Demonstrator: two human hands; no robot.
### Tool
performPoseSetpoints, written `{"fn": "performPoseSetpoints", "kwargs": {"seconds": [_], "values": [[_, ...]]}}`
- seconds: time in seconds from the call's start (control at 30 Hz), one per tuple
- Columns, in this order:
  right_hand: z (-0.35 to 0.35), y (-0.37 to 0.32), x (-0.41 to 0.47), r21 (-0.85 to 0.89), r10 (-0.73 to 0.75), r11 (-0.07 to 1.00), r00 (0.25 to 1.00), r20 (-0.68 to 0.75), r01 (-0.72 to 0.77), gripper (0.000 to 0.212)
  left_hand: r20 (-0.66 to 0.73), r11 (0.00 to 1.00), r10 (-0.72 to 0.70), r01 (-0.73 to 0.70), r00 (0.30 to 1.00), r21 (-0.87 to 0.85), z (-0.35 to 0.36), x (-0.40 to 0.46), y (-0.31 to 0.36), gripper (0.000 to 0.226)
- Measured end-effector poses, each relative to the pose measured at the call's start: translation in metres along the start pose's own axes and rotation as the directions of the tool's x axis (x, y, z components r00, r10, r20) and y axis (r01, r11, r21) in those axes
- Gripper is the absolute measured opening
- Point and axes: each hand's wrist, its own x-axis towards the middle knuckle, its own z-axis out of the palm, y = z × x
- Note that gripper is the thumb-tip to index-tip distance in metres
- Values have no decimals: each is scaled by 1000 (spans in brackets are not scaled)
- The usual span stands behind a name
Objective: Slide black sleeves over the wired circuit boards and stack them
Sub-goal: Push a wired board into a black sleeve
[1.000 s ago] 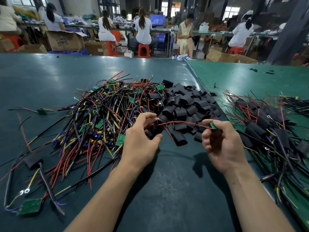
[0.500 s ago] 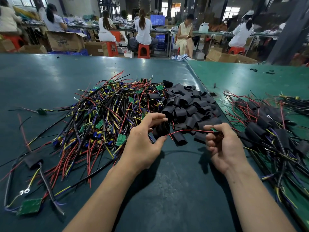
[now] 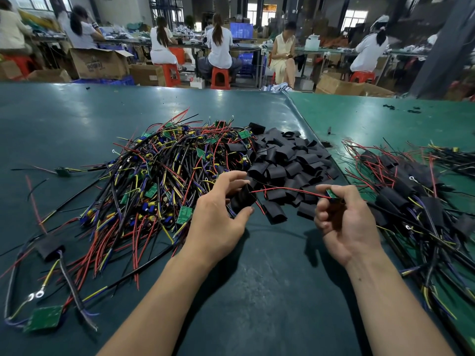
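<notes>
**Head view: sleeve in left hand, wired board in right**

Head camera is looking down at both of my hands over the dark green rubber table mat. My left hand is pinching a short black flattened tube sleeve between thumb and curled fingers, open end facing right. My right hand is gripping a small green circuit board with fingers curled tight around it; only the board's top corner is showing. A thin red wire is running from the board leftward to the sleeve mouth; I cannot tell how far in it is going. Hands are near each other, not touching.

Behind the left hand, a big tangled pile of unsleeved boards with red, black, yellow and blue wires is lying. Just right of it, a heap of loose black sleeves is sitting. At far right, a stack of finished sleeved boards is spreading over a lighter green mat. One bare green board with ring terminals is lying at bottom left. Seated workers on red stools are filling the background.
</notes>
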Motion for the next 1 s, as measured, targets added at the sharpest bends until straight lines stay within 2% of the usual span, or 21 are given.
{"fn": "performPoseSetpoints", "kwargs": {"seconds": [0.2,0.5,0.7,1.0], "values": [[0,0,-1,-29,-31,999,999,37,32,24,-24,1000,-12,12,1000,-8,-2,1,0,58],[0,-1,0,52,-58,997,998,35,56,36,13,1000,15,-16,1000,25,-2,1,0,57],[-2,3,3,-55,-83,995,993,86,88,25,17,998,21,-22,1000,52,-1,1,-2,56],[-1,6,2,-84,-78,992,977,198,96,35,7,997,7,-8,1000,77,-2,3,-3,57]]}}
